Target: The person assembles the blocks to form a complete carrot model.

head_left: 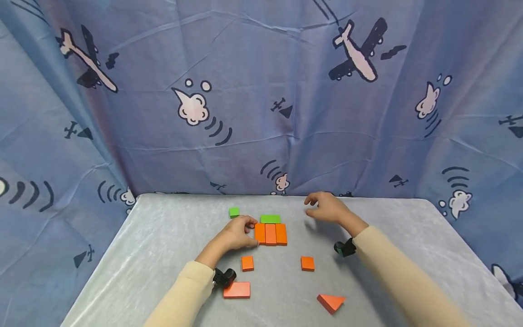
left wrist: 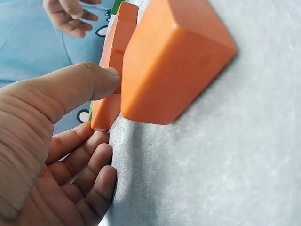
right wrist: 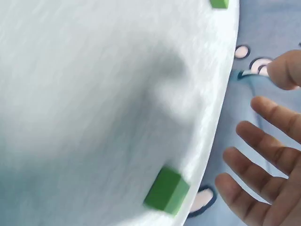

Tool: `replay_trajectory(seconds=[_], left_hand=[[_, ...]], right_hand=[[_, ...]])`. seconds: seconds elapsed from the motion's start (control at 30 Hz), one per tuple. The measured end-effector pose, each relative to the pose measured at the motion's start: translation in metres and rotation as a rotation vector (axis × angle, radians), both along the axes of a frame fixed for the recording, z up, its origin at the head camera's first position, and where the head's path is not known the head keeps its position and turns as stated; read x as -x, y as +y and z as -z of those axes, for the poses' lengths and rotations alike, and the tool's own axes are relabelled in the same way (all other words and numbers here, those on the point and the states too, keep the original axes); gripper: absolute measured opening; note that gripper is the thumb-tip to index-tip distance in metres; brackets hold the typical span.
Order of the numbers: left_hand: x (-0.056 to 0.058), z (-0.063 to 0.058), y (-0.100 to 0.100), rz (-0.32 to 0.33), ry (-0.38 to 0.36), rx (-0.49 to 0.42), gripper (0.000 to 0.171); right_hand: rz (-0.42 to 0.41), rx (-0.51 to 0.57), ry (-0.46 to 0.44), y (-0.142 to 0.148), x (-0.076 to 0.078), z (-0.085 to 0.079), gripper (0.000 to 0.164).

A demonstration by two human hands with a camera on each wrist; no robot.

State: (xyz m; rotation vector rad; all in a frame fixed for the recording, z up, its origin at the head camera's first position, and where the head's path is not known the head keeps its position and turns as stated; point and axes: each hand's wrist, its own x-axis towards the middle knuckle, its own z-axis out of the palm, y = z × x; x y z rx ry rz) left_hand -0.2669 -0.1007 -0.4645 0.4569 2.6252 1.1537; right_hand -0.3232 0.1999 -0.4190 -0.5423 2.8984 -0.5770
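Note:
Three orange rectangular blocks stand side by side in a row at the middle of the table. My left hand (head_left: 237,234) is at the row's left end, thumb and fingertips around the leftmost orange block (head_left: 259,234); the left wrist view shows the thumb (left wrist: 101,80) against the row. Touching the row's far side is a green rectangular block (head_left: 270,219). To the right, my right hand (head_left: 327,209) hovers over the table with spread, slightly bent fingers and holds nothing. In the right wrist view a green block (right wrist: 167,190) lies below that hand.
A small green block (head_left: 234,212) lies behind my left hand. Nearer are two small orange blocks, left (head_left: 247,263) and right (head_left: 308,264), a red-orange rectangular block (head_left: 237,290) by the left wrist camera, and a triangular block (head_left: 331,303). A patterned curtain (head_left: 261,113) hangs behind the table.

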Motion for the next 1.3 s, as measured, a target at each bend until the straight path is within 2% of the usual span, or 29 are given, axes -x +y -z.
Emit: replay_trajectory(seconds=[0.33,0.73,1.1,1.3], left_hand=[[0.0,0.003,-0.002,-0.004,0.005,-0.003,0.057],[0.001,0.004,-0.003,0.005,0.024,-0.005,0.056],[0.001,0.004,-0.002,0.003,0.02,-0.019,0.057],[0.002,0.007,-0.002,0.002,0.014,-0.023,0.056]], right_hand=[[0.076,-0.084,0.006,0.034,0.004,0.014,0.035],[0.084,-0.049,0.003,0.058,0.009,0.03,0.038],[0.1,-0.032,-0.003,0.052,0.008,0.027,0.03],[0.063,-0.01,0.019,0.034,0.005,0.02,0.032]])
